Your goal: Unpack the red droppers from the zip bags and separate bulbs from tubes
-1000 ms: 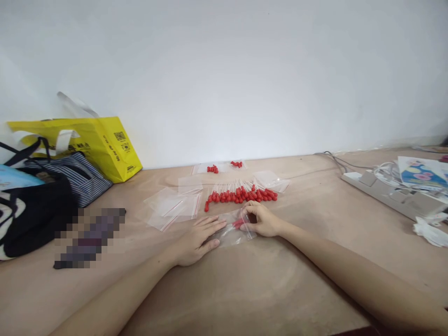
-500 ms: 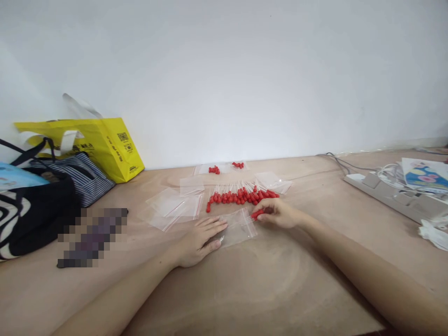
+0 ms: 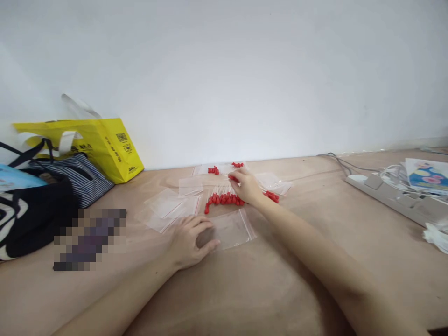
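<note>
My left hand (image 3: 189, 239) lies on the wooden table (image 3: 245, 289) with its fingers curled, pinching the left edge of a small clear zip bag (image 3: 233, 228). My right hand (image 3: 247, 186) reaches further back, over a row of red-bulbed droppers (image 3: 224, 199), and its fingertips pinch one red-bulbed dropper (image 3: 233, 178). A few more red droppers (image 3: 272, 196) show to the right of that hand. Two clear bags holding red pieces (image 3: 214, 170) lie near the wall.
A pile of empty clear zip bags (image 3: 171, 205) lies left of the droppers. A yellow bag (image 3: 105, 144), a striped bag (image 3: 73, 175) and a black bag (image 3: 35, 214) stand at the left. At the right are a power strip (image 3: 395, 196), cables and printed sheets (image 3: 427, 175).
My right hand left the mouth of the clear bag and moved back towards the wall with a red dropper. My left hand's fingers went from flat to curled on the bag's edge.
</note>
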The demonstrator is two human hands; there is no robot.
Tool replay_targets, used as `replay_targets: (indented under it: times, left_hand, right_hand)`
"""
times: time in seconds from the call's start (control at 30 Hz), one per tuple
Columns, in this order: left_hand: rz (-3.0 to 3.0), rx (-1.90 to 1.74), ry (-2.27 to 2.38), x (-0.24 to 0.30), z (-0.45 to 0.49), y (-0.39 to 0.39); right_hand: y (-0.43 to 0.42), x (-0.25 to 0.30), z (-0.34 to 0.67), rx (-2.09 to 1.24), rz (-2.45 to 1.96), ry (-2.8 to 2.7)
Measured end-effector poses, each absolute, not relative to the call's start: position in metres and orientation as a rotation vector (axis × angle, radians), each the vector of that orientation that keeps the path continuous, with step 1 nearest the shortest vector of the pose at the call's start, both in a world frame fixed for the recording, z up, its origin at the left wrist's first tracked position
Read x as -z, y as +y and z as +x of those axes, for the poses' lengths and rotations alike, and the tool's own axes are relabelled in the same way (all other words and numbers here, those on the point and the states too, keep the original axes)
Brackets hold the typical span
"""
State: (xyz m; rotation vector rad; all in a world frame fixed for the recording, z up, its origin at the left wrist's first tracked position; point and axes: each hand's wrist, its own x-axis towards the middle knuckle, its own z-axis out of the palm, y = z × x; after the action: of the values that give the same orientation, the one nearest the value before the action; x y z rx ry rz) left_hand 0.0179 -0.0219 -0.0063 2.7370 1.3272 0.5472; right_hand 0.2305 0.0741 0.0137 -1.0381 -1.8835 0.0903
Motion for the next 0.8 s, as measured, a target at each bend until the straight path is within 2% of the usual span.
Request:
replay_targets:
  times: [0.23, 0.53, 0.8]
  left_hand:
    - [2.568, -0.558, 1.685, 0.009, 0.017, -0.021]
    - [2.531, -0.465, 1.676, 0.010, 0.018, -0.017]
    - [2.591, -0.476, 1.608, 0.010, 0.016, -0.016]
  right_hand:
    - [0.080, -0.002, 0.193, -0.015, -1.242, -2.240]
    - [0.066, -0.004, 0.200, -0.029, -1.349, -2.295]
    - [0.018, 0.009, 0.234, 0.141, -1.601, -2.062]
